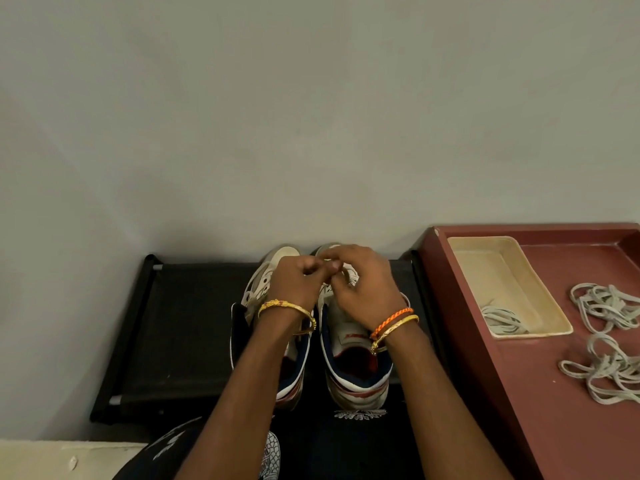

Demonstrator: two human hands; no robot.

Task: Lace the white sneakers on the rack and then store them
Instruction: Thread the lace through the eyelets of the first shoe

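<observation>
Two white sneakers with navy and red trim stand side by side on the black rack (180, 327), toes toward the wall. The left sneaker (263, 285) is partly hidden by my forearm. Over the toe end of the right sneaker (349, 344) both hands meet. My left hand (298, 278) has its fingers curled, pinching what looks like a white lace. Fingers of my right hand (360, 282) curl round the lace near the eyelets. The lace itself is mostly hidden by the fingers.
A maroon tray-like surface (540, 375) lies to the right, holding a cream tray (502, 271) with one coiled white lace (498, 320). Two loose lace bundles (602, 306) (606, 372) lie beside the cream tray. A grey wall rises behind the rack.
</observation>
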